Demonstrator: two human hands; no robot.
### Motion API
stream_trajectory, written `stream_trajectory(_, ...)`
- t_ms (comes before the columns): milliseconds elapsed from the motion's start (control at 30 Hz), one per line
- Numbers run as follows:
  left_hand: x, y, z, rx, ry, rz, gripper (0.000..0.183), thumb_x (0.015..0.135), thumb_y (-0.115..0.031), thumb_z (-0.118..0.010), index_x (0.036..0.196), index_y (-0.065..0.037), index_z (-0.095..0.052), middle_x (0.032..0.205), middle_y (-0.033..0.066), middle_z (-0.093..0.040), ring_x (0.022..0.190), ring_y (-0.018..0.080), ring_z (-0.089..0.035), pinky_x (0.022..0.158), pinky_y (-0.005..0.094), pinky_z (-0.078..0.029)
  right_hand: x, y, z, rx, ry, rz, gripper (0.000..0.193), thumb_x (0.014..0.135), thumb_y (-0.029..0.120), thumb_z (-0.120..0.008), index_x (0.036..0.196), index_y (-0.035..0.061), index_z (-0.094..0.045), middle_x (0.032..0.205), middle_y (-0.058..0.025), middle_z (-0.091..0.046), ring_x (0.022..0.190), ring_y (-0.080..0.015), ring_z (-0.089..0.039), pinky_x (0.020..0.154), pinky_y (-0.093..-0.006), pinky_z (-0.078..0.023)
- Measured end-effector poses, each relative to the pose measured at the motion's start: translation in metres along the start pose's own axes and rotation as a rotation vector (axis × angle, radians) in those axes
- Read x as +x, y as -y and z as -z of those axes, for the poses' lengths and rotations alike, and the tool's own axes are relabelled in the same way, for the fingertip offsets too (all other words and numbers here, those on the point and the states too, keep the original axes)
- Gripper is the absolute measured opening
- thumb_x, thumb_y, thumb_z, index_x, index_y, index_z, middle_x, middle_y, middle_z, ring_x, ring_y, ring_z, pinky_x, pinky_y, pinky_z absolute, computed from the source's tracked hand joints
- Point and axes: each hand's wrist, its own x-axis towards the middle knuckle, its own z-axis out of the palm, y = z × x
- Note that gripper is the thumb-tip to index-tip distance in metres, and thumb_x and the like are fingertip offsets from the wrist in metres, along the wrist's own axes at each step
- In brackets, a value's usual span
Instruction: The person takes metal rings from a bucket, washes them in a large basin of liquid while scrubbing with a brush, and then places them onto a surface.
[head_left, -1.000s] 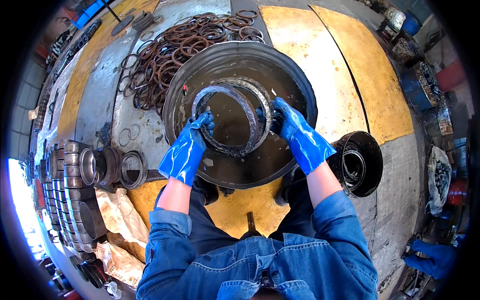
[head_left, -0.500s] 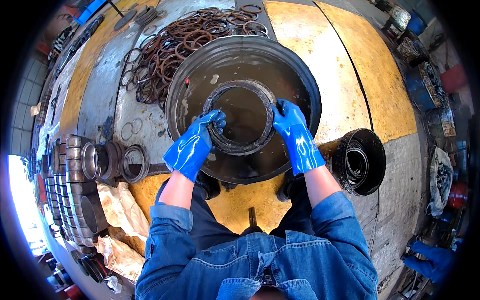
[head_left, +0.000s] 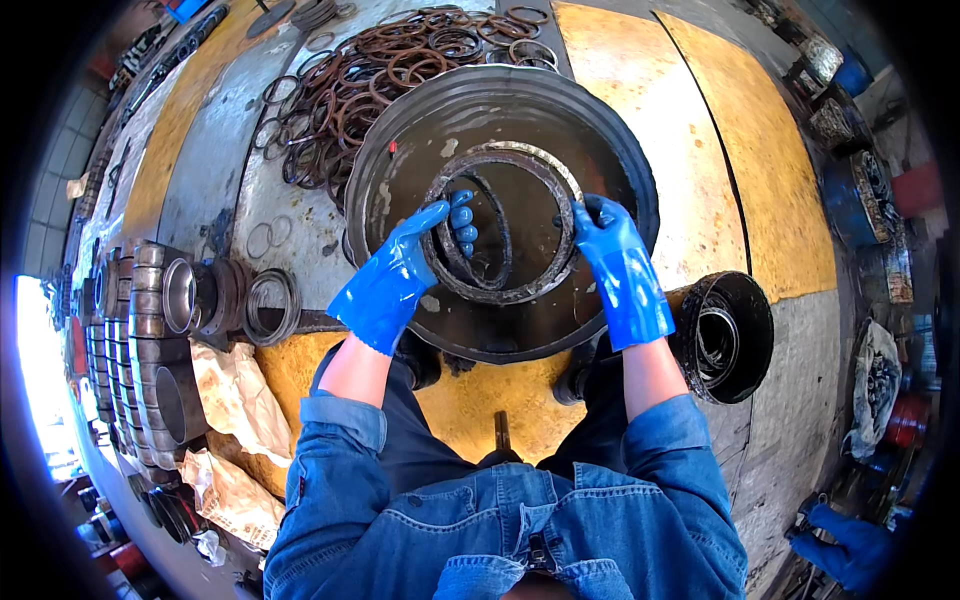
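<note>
Over a wide round tub (head_left: 645,190) of murky brown water I hold dirty, dark metal rings (head_left: 525,296) in both gloved hands. My left hand (head_left: 425,235), in a blue rubber glove, is closed on the left side of the rings. One thinner ring (head_left: 506,230) stands tilted inside the others, apart from them on its right side, beside my left fingers. My right hand (head_left: 605,232), gloved the same way, pinches the right rim. Near that hand the rings' edges look slightly fanned apart. How many rings I hold, I cannot tell.
A large heap of rusty rings (head_left: 365,85) lies beyond the tub on the left. A black bucket (head_left: 762,335) with rings inside stands to the right. Stacked metal cylinders (head_left: 150,350) and brown paper (head_left: 240,395) sit at the left. A small red object (head_left: 393,147) is in the tub.
The rings were together as one thick stack; now a thinner one has tilted away from the others at the left. My right hand has moved a little right and nearer.
</note>
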Motion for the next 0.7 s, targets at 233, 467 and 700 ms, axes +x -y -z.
stream_trajectory(233,0.009,0.003,-0.002,-0.073,0.018,-0.012,0.047,0.098,-0.026,-0.063,0.14,-0.006,-0.055,0.115,0.0079,-0.071,0.102,0.0272,-0.068,0.088,0.0453,-0.057,-0.007,0.016,-0.011,0.925,-0.095,-0.319,0.026,0.096,0.022,-0.071,0.11,0.0006,-0.071,0.087,-0.0053,-0.073,0.073,-0.0145,-0.068,0.067,-0.028,-0.056)
stream_trajectory(467,0.015,0.009,0.0,0.034,-0.041,-0.144,0.041,0.097,-0.024,-0.066,0.134,-0.009,-0.06,0.118,0.0076,-0.07,0.105,0.0248,-0.068,0.088,0.0418,-0.056,-0.01,0.033,-0.008,1.131,0.109,-0.304,0.018,0.101,0.027,-0.062,0.095,0.0107,-0.067,0.053,0.004,-0.048,0.037,-0.0087,-0.038,0.037,-0.0266,-0.031)
stream_trajectory(700,0.015,0.015,-0.015,0.269,-0.152,-0.165,0.049,0.089,-0.016,-0.075,0.135,-0.007,-0.058,0.116,0.0094,-0.069,0.103,0.0264,-0.068,0.087,0.0412,-0.057,-0.002,0.023,0.002,1.176,0.132,-0.276,0.029,0.105,0.026,-0.056,0.117,0.0038,-0.068,0.051,0.0073,-0.046,0.036,-0.006,-0.035,0.036,-0.0247,-0.031)
